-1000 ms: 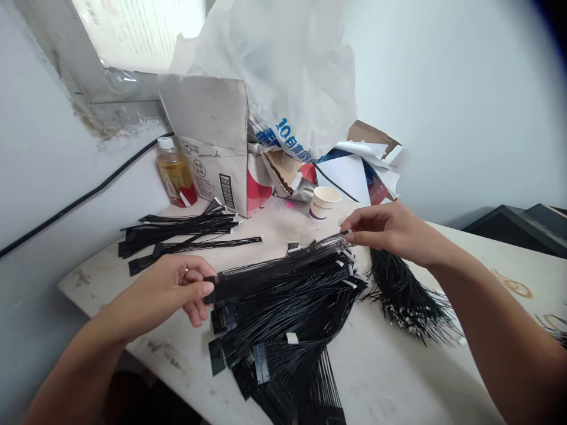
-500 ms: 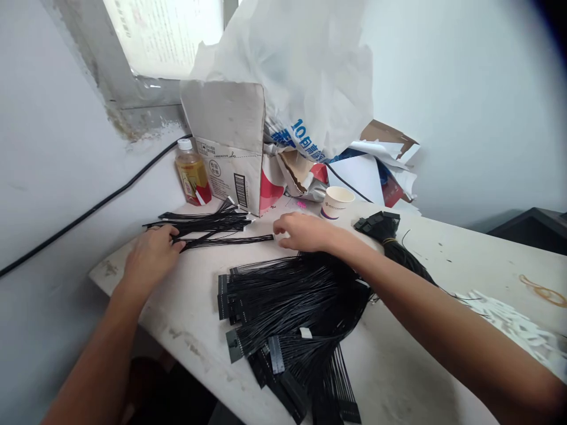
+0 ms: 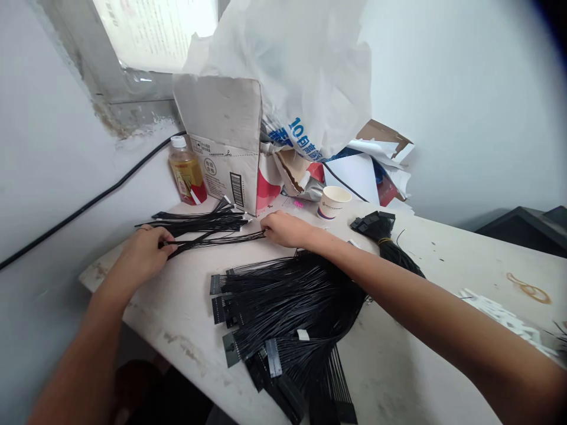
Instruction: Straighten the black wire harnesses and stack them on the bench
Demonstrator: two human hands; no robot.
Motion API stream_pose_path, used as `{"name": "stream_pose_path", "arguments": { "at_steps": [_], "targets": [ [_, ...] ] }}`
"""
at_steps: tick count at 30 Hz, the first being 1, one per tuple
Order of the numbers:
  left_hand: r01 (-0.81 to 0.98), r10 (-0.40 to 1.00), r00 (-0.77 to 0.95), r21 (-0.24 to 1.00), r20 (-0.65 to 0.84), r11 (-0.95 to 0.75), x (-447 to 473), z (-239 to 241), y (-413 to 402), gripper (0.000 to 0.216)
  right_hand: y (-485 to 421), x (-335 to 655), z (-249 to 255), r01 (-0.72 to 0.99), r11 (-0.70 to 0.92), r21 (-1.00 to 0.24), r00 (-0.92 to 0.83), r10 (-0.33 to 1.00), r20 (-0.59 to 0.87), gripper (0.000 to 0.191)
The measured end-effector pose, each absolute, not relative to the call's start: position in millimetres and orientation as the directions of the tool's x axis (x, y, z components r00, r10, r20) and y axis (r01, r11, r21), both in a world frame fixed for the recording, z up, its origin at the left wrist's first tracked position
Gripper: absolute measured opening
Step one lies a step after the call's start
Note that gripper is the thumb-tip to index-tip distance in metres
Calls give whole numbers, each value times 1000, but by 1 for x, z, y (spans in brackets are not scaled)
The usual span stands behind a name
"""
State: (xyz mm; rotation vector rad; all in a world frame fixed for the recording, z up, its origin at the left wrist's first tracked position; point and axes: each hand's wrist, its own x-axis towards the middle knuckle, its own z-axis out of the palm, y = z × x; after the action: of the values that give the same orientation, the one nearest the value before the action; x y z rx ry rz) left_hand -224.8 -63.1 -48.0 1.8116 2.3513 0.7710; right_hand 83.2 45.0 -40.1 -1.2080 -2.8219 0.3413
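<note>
A thin black wire harness [image 3: 221, 239] stretches between my two hands, slightly raised at its right end. My right hand [image 3: 286, 229] pinches that end, and the connector there is hidden by the fingers. Closed around the harness's other end is my left hand [image 3: 148, 251], at the left of the table. Just behind lies a small pile of similar black harnesses [image 3: 199, 221] with white tips. In front of my right forearm spreads a large heap of black wires [image 3: 292, 301], with flat black connectors [image 3: 230, 348] at their left ends.
Behind stand a drink bottle [image 3: 186, 171], a cardboard box [image 3: 221, 141] and a paper cup [image 3: 333, 203] under a big plastic bag [image 3: 305, 71]. A tied wire bundle [image 3: 385, 236], white pieces [image 3: 505, 319] and rubber bands [image 3: 529, 289] lie to the right. The table edge [image 3: 177, 354] runs along the front.
My right hand has moved slightly left and closed on the harness's right end, which has lifted a little. My left hand stays at the other end. The whole view has shifted slightly.
</note>
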Motion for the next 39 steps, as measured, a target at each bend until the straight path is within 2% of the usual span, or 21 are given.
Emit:
{"name": "stream_pose_path", "arguments": {
  "at_steps": [2, 4, 6, 7, 8, 10, 15, 20, 26, 29, 33, 36, 39],
  "targets": [
    [857, 925, -322, 477, 202, 194, -222, -36, -71, 11, 42, 93, -28, 685, 662, -305, -686, 727, 38, 22],
    [761, 932, -334, 624, 138, 180, -217, -26, -80, 19, 36, 111, -15, 594, 587, -550, -636, 762, 125, 17],
    [551, 948, -311, 825, 67, 123, -210, -18, -88, 27, 26, 134, -6, 393, 418, -819, -560, 815, 147, 14],
    [431, 957, -287, 898, 45, 87, -204, -15, -90, 31, 20, 147, -3, 271, 336, -902, -531, 834, 151, 13],
    [328, 965, -259, 943, 37, 51, -197, -14, -92, 33, 14, 160, -2, 175, 276, -945, -503, 850, 155, 12],
    [222, 977, -206, 975, 59, -12, -181, -13, -94, 33, 2, 183, -3, 89, 187, -978, -421, 897, 133, 15],
    [143, 985, -88, 981, 146, -133, -144, -18, -99, 27, -16, 222, -9, 21, -40, -999, -241, 969, -44, 24],
    [120, 980, -72, 977, 188, -178, -132, -21, -107, 28, -10, 238, -11, 22, -8, -1000, -186, 982, -12, 27],
    [134, 990, -30, 982, 136, -131, -129, -17, -114, 28, -3, 244, -16, 74, -12, -997, -194, 981, -27, 24],
    [179, 998, -7, 981, 70, -67, -132, -12, -118, 29, -6, 248, -13, 158, -20, -987, -216, 975, -54, 26],
    [362, 990, 51, 927, -128, 101, -138, -9, -123, 32, -14, 252, -8, 388, -14, -921, -354, 921, -164, 27],
    [518, 960, 98, 837, -261, 175, -136, -11, -126, 29, -19, 252, -7, 564, 81, -821, -448, 866, -222, 25],
    [598, 932, 130, 777, -338, 198, -134, -12, -129, 24, -23, 251, -5, 673, 192, -715, -488, 841, -234, 25]
  ]
}}
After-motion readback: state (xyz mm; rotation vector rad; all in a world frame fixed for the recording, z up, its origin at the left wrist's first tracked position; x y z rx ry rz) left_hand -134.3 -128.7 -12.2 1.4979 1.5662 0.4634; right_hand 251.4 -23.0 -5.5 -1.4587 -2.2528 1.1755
